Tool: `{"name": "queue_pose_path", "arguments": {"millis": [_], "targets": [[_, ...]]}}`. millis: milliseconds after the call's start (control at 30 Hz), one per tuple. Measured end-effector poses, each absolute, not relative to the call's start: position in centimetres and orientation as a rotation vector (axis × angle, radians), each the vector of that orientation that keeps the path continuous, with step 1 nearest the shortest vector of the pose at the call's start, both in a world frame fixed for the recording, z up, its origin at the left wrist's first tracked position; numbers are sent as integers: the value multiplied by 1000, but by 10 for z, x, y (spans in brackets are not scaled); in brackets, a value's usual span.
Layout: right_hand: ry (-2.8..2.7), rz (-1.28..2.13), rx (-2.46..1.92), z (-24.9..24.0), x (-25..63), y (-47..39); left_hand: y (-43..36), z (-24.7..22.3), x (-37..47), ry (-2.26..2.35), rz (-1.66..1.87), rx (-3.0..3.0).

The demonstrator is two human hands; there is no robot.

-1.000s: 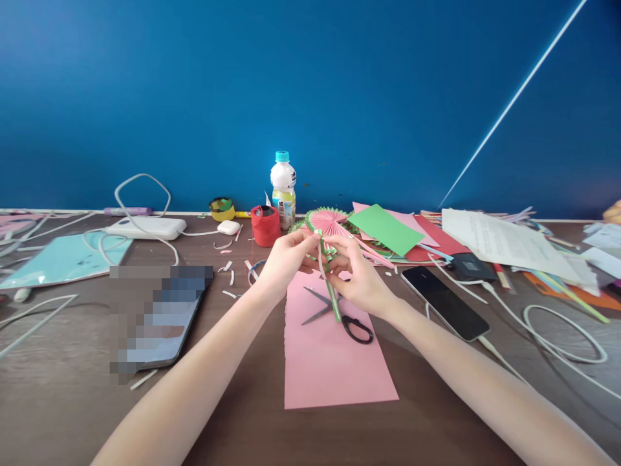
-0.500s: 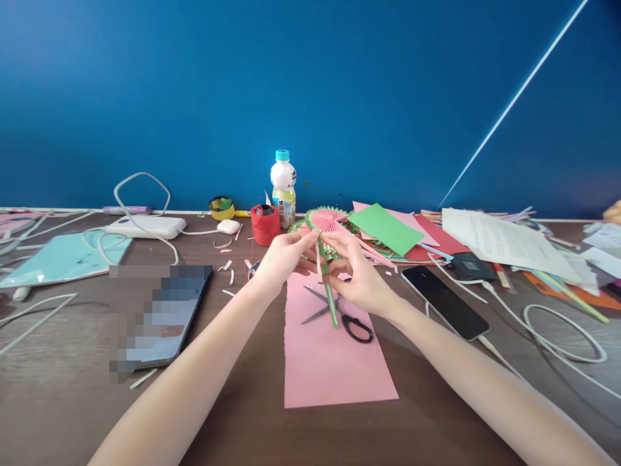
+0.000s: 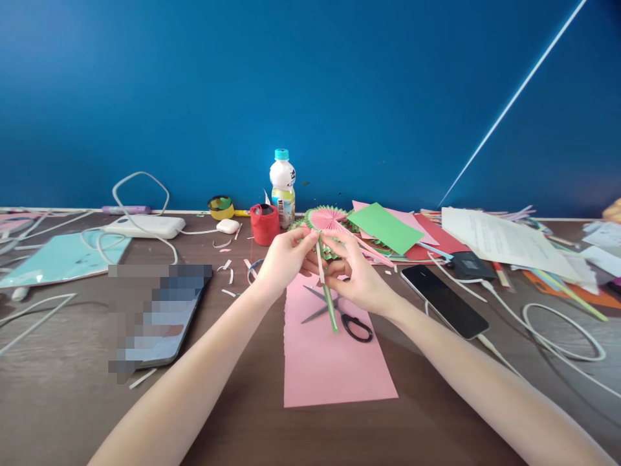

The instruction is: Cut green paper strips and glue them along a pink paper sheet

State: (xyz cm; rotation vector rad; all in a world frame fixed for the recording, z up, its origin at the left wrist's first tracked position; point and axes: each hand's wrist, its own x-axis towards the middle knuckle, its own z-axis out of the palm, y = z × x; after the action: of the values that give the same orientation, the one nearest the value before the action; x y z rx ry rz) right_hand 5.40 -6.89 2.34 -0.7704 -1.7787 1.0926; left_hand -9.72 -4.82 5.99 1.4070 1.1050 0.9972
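My left hand (image 3: 286, 257) and my right hand (image 3: 356, 272) meet at the middle of the view. Both pinch the upper end of a narrow green and white paper strip (image 3: 328, 303), which hangs down between them. Below lies a pink paper sheet (image 3: 339, 372) with a ragged left edge. Open scissors (image 3: 358, 329) with black handles rest on the sheet, partly behind the strip. Just beyond my fingers is a folded pink paper rosette (image 3: 328, 219) with a green edge.
Behind my hands stand a red roll (image 3: 265, 225) and a bottle (image 3: 283, 188). A tablet (image 3: 169, 323) is at left, a phone (image 3: 445, 303) at right. Green paper (image 3: 387, 228), printed sheets (image 3: 504, 243) and white cables (image 3: 577, 353) lie farther right.
The strip has turned slightly and its lower end hangs a little lower; more of its white side shows. My hands have barely moved.
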Motion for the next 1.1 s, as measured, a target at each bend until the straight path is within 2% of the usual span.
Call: {"name": "queue_pose_path", "arguments": {"millis": [233, 367, 633, 1100], "targets": [[-1712, 1127, -772, 32, 60, -66, -50, 62, -96, 1108, 1059, 1513], [-1558, 1062, -862, 38, 63, -62, -53, 60, -93, 1091, 1060, 1611], [-1597, 962, -935, 43, 63, -62, -64, 65, -86, 1070, 973, 1726], [-1643, 880, -986, 58, 70, -67, -67, 72, -83, 1119, 884, 1609]]}}
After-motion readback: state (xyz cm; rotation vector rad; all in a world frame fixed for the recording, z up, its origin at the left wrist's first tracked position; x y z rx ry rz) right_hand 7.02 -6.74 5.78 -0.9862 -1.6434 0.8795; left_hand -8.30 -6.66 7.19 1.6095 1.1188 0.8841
